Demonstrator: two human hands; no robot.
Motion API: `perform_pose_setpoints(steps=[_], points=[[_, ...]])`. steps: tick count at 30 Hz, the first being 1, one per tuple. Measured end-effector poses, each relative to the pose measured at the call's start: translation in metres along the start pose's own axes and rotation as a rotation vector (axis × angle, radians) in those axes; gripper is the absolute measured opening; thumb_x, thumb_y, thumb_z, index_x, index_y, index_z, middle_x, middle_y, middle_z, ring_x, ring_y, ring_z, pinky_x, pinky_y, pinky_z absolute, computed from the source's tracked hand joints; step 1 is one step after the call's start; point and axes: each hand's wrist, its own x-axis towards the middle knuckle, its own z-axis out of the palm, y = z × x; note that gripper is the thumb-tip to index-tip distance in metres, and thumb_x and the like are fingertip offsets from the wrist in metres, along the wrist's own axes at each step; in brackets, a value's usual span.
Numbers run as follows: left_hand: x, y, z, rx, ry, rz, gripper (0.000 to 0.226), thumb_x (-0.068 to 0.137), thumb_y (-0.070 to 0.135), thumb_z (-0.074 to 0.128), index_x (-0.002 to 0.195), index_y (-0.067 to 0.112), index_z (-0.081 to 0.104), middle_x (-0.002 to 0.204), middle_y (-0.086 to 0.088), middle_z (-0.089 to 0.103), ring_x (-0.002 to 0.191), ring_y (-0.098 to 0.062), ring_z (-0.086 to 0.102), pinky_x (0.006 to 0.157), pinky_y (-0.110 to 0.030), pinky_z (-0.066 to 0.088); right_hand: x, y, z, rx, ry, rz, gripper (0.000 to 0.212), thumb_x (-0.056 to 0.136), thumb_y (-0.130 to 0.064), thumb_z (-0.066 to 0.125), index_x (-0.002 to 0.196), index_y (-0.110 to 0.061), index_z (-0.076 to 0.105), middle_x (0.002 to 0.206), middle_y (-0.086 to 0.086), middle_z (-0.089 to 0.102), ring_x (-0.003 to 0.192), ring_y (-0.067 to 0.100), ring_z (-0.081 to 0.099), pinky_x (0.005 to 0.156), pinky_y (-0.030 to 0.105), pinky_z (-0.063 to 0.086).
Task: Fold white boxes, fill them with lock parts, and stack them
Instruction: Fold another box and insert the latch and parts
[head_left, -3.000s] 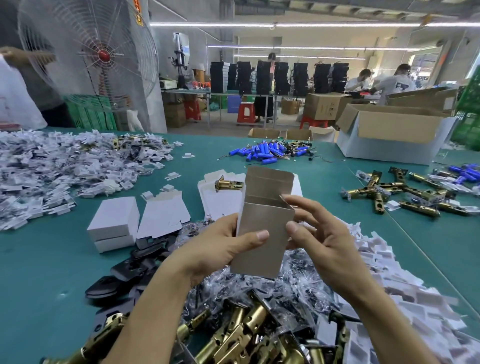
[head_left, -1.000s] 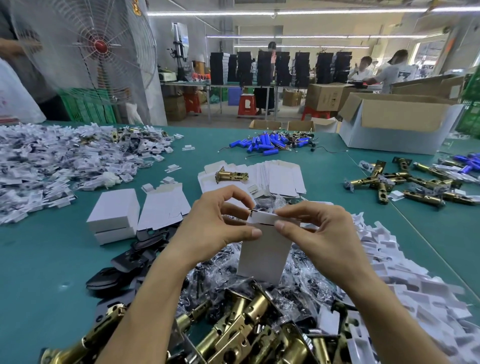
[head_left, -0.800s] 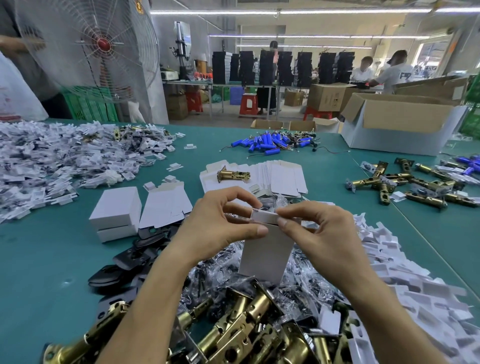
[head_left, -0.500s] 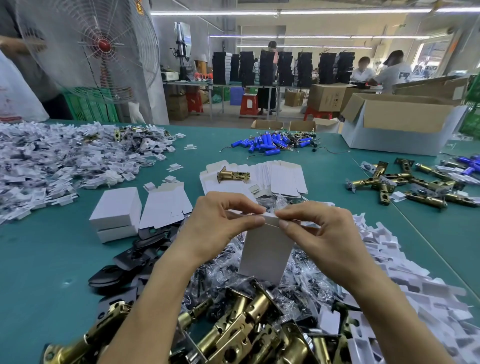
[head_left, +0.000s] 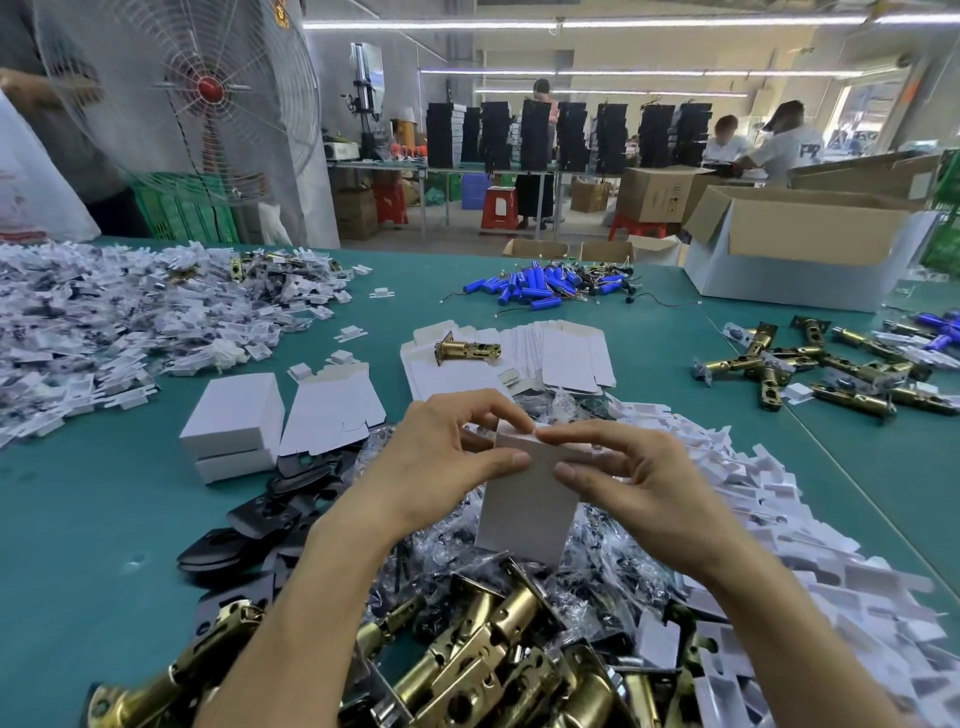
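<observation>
Both hands held one white box (head_left: 524, 512) upright above the near middle of the green desk (head_left: 78, 545), its lower end just over a heap of brass latch bodies (head_left: 467, 654) and clear plastic bags. The left hand (head_left: 441, 462) gripped the box's upper left corner, thumb on the front face and fingers curled over the top. The right hand (head_left: 639, 483) pinched the upper right corner, thumb on the front and index finger lying along the top edge, where the end flap sat folded down. Left of the hands, two finished boxes (head_left: 234, 421) were stacked one on the other, with a flat box blank (head_left: 332, 410) touching their right side and black plates (head_left: 260, 519) spread just in front. Beyond the hands lay a fanned pile of flat blanks (head_left: 563, 358) with a single brass latch (head_left: 467, 351) resting on its left part. White card inserts (head_left: 779, 519) were heaped on the right, and a wider heap (head_left: 104, 322) covered the far left. Blue cylinders (head_left: 535, 286) with wires lay farther back, more brass latches (head_left: 810, 369) to the far right, and an open carton (head_left: 805, 249) at the desk's back right corner
</observation>
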Motion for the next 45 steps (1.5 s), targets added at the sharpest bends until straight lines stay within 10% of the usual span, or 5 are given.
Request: perform_pose_setpoints(steps=[6, 13, 17, 26, 45], points=[[-0.001, 0.001, 0.0, -0.047, -0.062, -0.094, 0.055, 0.081, 0.05, 0.078, 0.128, 0.049, 0.05, 0.11, 0.008, 0.065, 0.092, -0.014, 0.071, 0.075, -0.037, 0.06, 0.002, -0.021, 0.002, 0.348, 0.257, -0.052, 0.031, 0.09, -0.001, 0.062, 0.109, -0.024, 0.071, 0.102, -0.005, 0.076, 0.089, 0.022, 0.073, 0.067, 0.033, 0.062], [-0.003, 0.012, -0.004, -0.107, 0.015, -0.131, 0.05, 0.073, 0.058, 0.08, 0.102, 0.021, 0.062, 0.091, -0.004, 0.068, 0.077, -0.021, 0.072, 0.055, -0.043, 0.06, 0.004, -0.033, 0.014, 0.451, 0.358, 0.004, 0.035, 0.093, -0.009, 0.061, 0.118, -0.033, 0.066, 0.114, 0.004, 0.069, 0.092, 0.02, 0.073, 0.072, 0.03, 0.061], [-0.002, 0.018, -0.019, -0.306, 0.32, -0.195, 0.04, 0.077, 0.05, 0.073, 0.102, 0.024, 0.057, 0.093, -0.007, 0.07, 0.064, -0.019, 0.074, 0.05, -0.029, 0.057, 0.007, -0.026, 0.023, 0.365, 0.238, 0.134, 0.051, 0.094, -0.021, 0.063, 0.133, -0.048, 0.045, 0.116, -0.004, 0.063, 0.096, 0.016, 0.072, 0.079, 0.029, 0.06], [-0.005, -0.007, -0.078, -1.007, 0.857, -0.337, 0.021, 0.102, 0.033, 0.054, 0.116, 0.018, 0.047, 0.083, -0.009, 0.075, 0.057, -0.026, 0.073, 0.038, -0.024, 0.05, 0.085, -0.036, 0.068, -0.185, -0.151, 0.286, 0.023, 0.095, -0.019, 0.058, 0.116, -0.013, 0.065, 0.095, 0.012, 0.072, 0.075, 0.022, 0.067, 0.075, 0.042, 0.06], [0.015, -0.128, -0.156, -0.411, 1.104, -0.652, 0.032, 0.099, 0.017, 0.063, 0.12, 0.009, 0.039, 0.094, -0.026, 0.065, 0.045, -0.025, 0.061, 0.033, -0.024, 0.049, 0.134, -0.006, 0.125, -0.357, -0.225, 0.262, 0.027, 0.09, -0.008, 0.05, 0.102, -0.006, 0.074, 0.102, 0.01, 0.072, 0.081, 0.018, 0.061, 0.073, 0.03, 0.052]])
